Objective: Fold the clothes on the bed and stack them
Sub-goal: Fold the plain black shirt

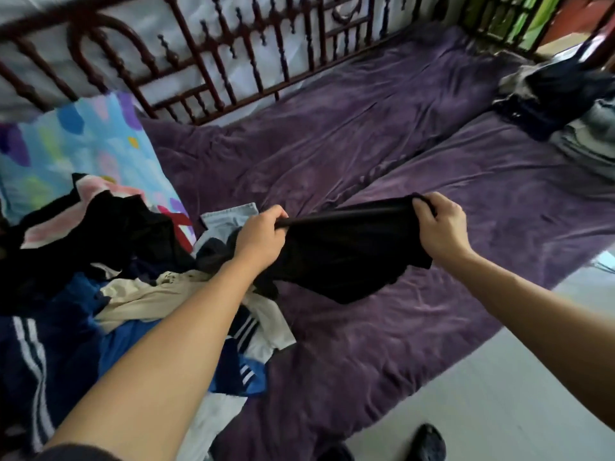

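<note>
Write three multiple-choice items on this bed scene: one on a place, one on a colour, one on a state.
1. The loose clothes pile lies: A. at the person's left; B. on the floor; C. against the far rail.
2. The sheet is: A. green; B. purple; C. white.
3. The black garment is: A. folded flat; B. lying untouched; C. held up.
Answers: 1 A, it lies left of the garment. 2 B, its cloth shows purple throughout. 3 C, the left hand and right hand grip its top edge.
</note>
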Demonstrator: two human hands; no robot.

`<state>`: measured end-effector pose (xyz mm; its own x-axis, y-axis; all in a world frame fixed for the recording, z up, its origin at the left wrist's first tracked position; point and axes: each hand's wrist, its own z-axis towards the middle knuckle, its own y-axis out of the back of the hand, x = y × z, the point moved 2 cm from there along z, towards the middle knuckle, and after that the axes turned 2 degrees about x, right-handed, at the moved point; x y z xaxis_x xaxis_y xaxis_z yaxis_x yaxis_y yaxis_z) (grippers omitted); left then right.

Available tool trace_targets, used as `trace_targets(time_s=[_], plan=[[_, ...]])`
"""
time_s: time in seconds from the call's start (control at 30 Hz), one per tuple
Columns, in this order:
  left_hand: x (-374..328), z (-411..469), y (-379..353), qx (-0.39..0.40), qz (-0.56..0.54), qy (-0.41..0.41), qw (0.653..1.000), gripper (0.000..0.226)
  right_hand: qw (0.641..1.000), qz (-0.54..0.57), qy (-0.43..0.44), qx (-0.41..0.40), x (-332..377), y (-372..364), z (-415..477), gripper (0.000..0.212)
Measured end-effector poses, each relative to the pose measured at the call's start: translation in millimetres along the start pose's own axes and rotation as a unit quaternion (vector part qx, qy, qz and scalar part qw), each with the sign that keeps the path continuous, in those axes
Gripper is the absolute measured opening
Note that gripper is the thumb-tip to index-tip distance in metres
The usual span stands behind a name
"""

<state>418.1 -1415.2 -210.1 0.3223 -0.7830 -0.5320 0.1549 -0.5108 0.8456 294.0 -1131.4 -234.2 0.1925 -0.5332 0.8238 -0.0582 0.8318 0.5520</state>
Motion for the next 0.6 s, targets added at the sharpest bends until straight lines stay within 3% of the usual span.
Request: trace_targets(time_s=[0.07,0.17,0.27,0.33,0.43,0.5,0.6], plan=[[-41,1,-6,-0.018,0.014,-0.020,1.000,0.005,1.000,0.018,0.011,-0.019,-9,47,9,0.022],[-102,0,-21,-0.021,0.034,-0.049,0.998,0.022,0.998,0.023,0.026,-0.051,-22,117,24,0.019],[-158,0,-43,0.027,0.040,-0.086,0.995,0.050,0.995,0.015,0.028,-0.093,-39,182,42,0.019],[-189,0,-61,0.087,0.108,-0.117,0.983,0.060,0.992,0.009,0.027,-0.119,-51,218,55,0.021],[-214,11,-96,0.124,0.224,-0.124,0.959,0.033,0.988,0.007,0.030,-0.149,-68,259,72,0.023],[-220,24,-118,0.110,0.234,-0.079,0.963,0.016,0.986,0.008,0.028,-0.167,-82,276,82,0.023],[-220,45,-152,0.104,0.191,-0.024,0.976,0.014,0.977,0.017,0.015,-0.210,-107,298,100,0.023]])
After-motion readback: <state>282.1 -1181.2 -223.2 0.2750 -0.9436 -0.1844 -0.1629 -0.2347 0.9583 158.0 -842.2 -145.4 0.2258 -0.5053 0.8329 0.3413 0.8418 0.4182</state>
